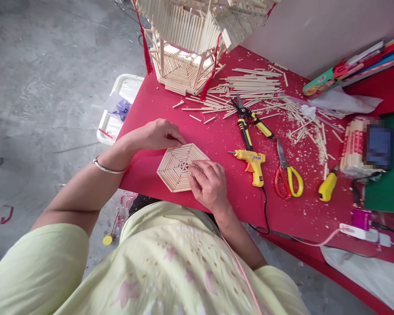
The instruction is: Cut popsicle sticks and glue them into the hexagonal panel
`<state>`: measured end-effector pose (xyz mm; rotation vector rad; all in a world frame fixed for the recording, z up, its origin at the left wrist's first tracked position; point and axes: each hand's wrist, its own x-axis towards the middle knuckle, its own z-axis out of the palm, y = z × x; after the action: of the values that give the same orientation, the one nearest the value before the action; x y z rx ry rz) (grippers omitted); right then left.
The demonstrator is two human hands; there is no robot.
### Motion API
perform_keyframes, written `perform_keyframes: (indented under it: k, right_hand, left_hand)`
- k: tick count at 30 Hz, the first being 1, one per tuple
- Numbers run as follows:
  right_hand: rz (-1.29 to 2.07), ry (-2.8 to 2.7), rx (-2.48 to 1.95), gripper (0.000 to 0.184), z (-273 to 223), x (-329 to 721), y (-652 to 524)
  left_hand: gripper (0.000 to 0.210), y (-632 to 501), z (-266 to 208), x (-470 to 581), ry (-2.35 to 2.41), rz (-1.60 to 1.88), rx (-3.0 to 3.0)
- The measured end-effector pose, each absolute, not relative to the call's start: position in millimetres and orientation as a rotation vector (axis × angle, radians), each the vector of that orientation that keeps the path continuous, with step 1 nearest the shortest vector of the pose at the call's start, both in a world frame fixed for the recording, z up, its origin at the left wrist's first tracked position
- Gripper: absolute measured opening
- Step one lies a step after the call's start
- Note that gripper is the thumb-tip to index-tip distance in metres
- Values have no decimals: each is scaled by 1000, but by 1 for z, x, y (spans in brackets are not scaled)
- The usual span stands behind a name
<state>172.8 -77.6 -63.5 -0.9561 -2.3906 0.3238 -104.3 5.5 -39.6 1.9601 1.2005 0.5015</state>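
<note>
A flat hexagonal panel (172,168) made of thin wooden sticks lies near the front edge of the red table (144,162). My left hand (159,133) is at its far edge, fingers curled and their tips close together by the rim. Over the panel's right side is my right hand (210,181), with thumb and fingers bent onto it, covering the right corner. Whether a small loose stick is between those fingers cannot be made out. To the right lies a yellow glue gun (254,166), its nozzle pointing left.
A stick-built pavilion with red tassels (184,39) stands at the back. Loose sticks (252,87) are spread across the table. Black-and-yellow cutters (249,118), scissors (287,175) and a yellow-handled tool (328,186) lie right. A white tray (103,129) is below left.
</note>
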Motion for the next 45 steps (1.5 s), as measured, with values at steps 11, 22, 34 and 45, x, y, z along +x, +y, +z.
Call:
perform_keyframes:
  k: [11,22,34,45]
  right_hand:
    - [315,-2387,-957,26,-63,173,-78]
    - [317,-2390,-960,26,-64,173,-77]
    - [324,-2393,-965,25,-64,172,-78]
    - [312,-2386,-949,24,-63,173,-77]
  left_hand:
    - [30,7,-41,-105,1208,476,1930]
    - [30,6,-39,-103,1214,474,1912]
    - [31,7,-39,-104,1219,453,1944]
    - [29,7,-36,-102,1222,454,1910]
